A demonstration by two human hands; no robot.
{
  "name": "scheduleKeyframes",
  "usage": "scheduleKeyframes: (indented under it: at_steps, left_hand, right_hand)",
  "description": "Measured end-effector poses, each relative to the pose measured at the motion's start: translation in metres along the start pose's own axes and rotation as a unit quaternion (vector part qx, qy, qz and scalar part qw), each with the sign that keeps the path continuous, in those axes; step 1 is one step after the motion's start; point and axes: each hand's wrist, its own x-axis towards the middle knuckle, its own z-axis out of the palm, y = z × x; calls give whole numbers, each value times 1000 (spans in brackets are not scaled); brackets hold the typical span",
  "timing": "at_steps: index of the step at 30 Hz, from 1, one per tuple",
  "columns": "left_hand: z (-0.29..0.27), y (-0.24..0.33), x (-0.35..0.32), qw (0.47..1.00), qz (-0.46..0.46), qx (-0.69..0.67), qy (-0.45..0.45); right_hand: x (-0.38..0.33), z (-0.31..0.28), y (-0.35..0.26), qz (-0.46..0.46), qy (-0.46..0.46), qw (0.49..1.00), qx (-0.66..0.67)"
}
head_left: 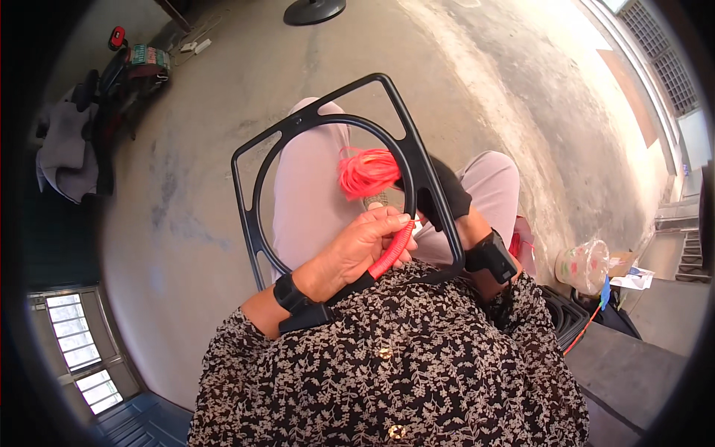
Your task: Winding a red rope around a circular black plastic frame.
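Note:
A black frame (246, 201), squarish outside with a round ring inside, lies tilted over my lap. Red cord is wound in tight turns around the near right part of the ring, making a red-wrapped section (392, 257). My left hand (370, 240), bare, pinches the ring at the upper end of this wrapping, thumb on top. My right hand (445, 192), in a black glove, is behind the frame's right side, its fingers partly hidden by the bars. A loose bundle of red cord (368, 173) sticks out from the gloved fingers through the ring.
A motorbike (123, 74) stands at the far left, and a round black base (314, 10) at the far edge. To my right are a clear plastic bag (582, 267), black frames (564, 316) and a thin stick with a blue tip (604, 292).

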Motion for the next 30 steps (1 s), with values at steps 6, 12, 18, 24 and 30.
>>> scheduleKeyframes:
  at_steps: [6, 12, 18, 24, 30]
  left_hand:
    - [-4, -8, 1, 997, 58, -49, -12]
    - [-4, -9, 7, 992, 97, 21, 71]
    - [-10, -5, 3, 991, 113, 28, 61]
    - [-4, 3, -2, 994, 92, 26, 56]
    - [-5, 5, -4, 994, 95, 11, 51]
  right_hand:
    - [-21, 31, -20, 63, -111, 988, 86]
    - [-28, 42, -47, 130, -74, 987, -55]
    - [-70, 39, -53, 210, 25, 925, -316]
    - [-89, 34, -28, 173, 13, 985, -3]
    - [-93, 12, -10, 131, 96, 986, 26]
